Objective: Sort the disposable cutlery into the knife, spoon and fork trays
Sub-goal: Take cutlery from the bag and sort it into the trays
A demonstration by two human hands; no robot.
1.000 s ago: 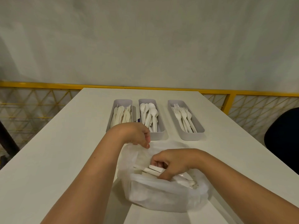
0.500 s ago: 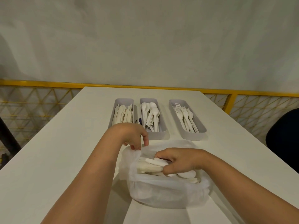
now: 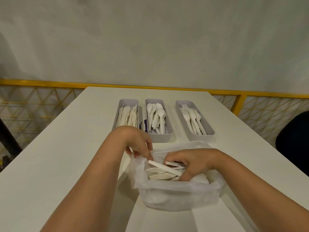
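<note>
step in hand: pulling the next pieces out of the translucent white plastic bag (image 3: 175, 196). it sits on the white bench (image 3: 66, 156) toward the near edge, about midway across.

left hand (image 3: 138, 144) pinches the bag's far-left rim between thumb and fingers, holding the mouth open. right hand (image 3: 189, 163) is down inside the bag, fingers curled round a few pieces of the loose white plastic cutlery (image 3: 164, 167). flat handles stick out to the left and the heads are hidden, so can't tell the type.

three grey rectangular plastic trays sit in a row nearer the far edge: knife tray (image 3: 129, 101) leftmost, spoon tray (image 3: 160, 138) just beside it, fork tray (image 3: 201, 138) rightmost and a bit apart. all part filled.

my read on doing it well:
- lift straight up through the mouth so handles don't snag the thin film.
- the left-hand pinch should take the pull, or the bag rides up with the load.
- check heads once clear of the bag, and split a mixed grab before dropping.
- lay pieces lengthwise, heads toward the far edge like the spoons and forks.

plenty left in the bag, so looks partway.
</note>
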